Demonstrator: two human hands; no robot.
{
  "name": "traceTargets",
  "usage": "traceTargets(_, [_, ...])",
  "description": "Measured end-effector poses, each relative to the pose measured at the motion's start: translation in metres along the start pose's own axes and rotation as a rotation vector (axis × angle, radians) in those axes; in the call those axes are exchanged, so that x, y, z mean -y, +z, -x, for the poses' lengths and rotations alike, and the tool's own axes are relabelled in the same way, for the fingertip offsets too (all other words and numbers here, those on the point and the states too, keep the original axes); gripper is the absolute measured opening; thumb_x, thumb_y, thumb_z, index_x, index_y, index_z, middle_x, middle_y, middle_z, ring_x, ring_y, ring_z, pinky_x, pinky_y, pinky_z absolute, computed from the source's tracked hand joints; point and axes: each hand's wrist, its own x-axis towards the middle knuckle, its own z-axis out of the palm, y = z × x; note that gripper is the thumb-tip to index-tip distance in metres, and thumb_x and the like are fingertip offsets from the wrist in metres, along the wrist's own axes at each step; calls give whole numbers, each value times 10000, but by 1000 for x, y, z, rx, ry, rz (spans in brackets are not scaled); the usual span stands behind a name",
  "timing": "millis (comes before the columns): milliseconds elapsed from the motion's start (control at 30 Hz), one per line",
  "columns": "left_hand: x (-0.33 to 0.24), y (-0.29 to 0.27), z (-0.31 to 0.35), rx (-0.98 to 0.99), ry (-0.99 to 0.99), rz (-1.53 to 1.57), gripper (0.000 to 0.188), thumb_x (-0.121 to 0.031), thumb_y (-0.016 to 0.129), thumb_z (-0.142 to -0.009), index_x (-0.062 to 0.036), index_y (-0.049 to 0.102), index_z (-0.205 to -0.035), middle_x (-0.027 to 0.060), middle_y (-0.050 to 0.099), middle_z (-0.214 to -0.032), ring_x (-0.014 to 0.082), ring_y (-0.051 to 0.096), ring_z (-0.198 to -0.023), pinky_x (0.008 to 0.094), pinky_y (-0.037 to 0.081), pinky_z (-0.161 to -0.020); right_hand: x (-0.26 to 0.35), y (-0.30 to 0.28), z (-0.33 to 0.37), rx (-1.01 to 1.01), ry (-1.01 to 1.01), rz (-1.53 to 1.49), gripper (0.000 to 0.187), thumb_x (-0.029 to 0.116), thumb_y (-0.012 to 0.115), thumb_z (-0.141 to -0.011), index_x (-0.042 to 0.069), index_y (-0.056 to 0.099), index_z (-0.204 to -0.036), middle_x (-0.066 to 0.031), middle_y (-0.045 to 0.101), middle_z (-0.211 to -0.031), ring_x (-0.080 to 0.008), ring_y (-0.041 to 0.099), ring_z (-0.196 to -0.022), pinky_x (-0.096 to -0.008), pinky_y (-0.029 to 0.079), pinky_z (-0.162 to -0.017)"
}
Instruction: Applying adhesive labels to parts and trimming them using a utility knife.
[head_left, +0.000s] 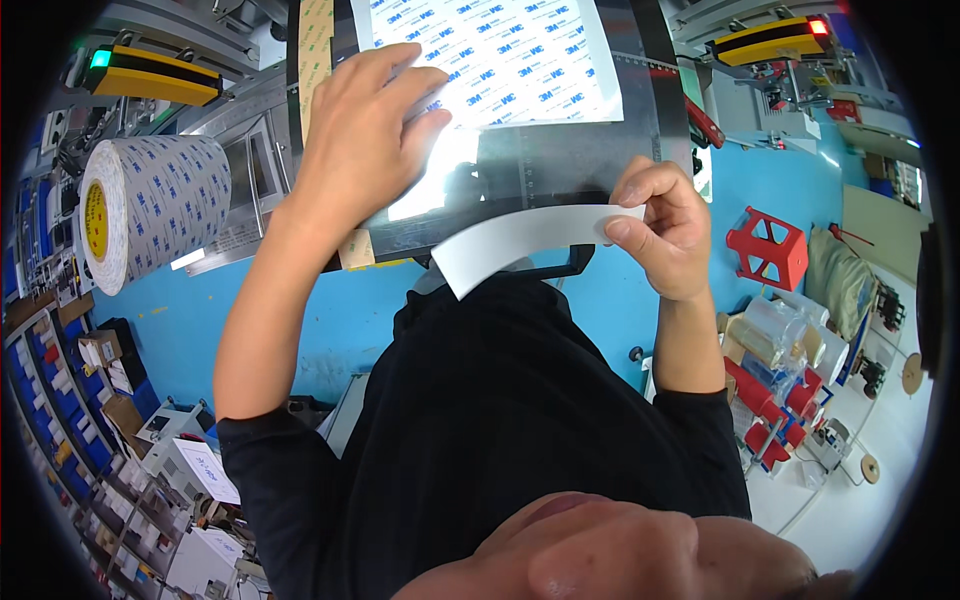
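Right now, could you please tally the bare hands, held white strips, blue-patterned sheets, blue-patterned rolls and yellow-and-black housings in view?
Bare hands: 2 (left hand, right hand)
White strip: 1
Blue-patterned sheet: 1
Blue-patterned roll: 1
Yellow-and-black housings: 2
Total: 7

Blue flr (320, 330) off worktop's (560, 165) near & R edges; red plastic stool (790, 255) past R edge. Blue/grey racking (62, 400) well off near-L corner. Bright glare (425, 203) on worktop, L of ctr.

Blue lettering (562, 98) repeated across white sheet (495, 60); likewise on large roll (165, 200).
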Motion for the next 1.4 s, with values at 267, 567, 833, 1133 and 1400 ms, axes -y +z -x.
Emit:
traceTargets(267, [11,0,-2,55,38,4,313,-272,721,-863,-119,729,-1135,125,630,-1289,326,566,-1191,443,408,-1034,11,-43,-33,-33,264,106,370,200,659,-960,-4,597,-1262,63,479,-740,-14,448,-617,-183,354,-528])
traceTargets(567, [13,0,-3,98,43,9,322,-306,706,-889,-121,730,-1151,114,624,-1310,314,550,-1222,449,388,-1056,1,-56,-67,77,338,406,264,282,650,-972,24,707,-982,52,592,-720,-8,486,-574,-184,351,-505])
traceTargets(833, [15,-2,-7,140,84,-60,321,-308,681,-934,-154,700,-1215,71,607,-1360,291,538,-1262,416,373,-1089,25,-55,-88,-30,444,74,142,122,673,-919,-3,738,-901,-38,713,-828,-89,604,-640,-206,458,-549])
traceTargets(1133, [18,2,-4,140,90,-78,327,-322,676,-937,-165,701,-1224,72,601,-1372,290,532,-1272,426,366,-1094,29,-39,-91,54,504,825,190,170,659,-872,11,727,-795,-40,671,-691,-126,583,-606,-293,459,-586])
traceTargets(1400, [12,0,-1,117,80,-77,332,-323,681,-933,-170,698,-1226,85,590,-1379,304,530,-1267,431,361,-1097,55,-20,-93,61,617,989,212,183,644,-857,0,689,-760,-62,638,-654,-150,592,-631,-318,474,-617])
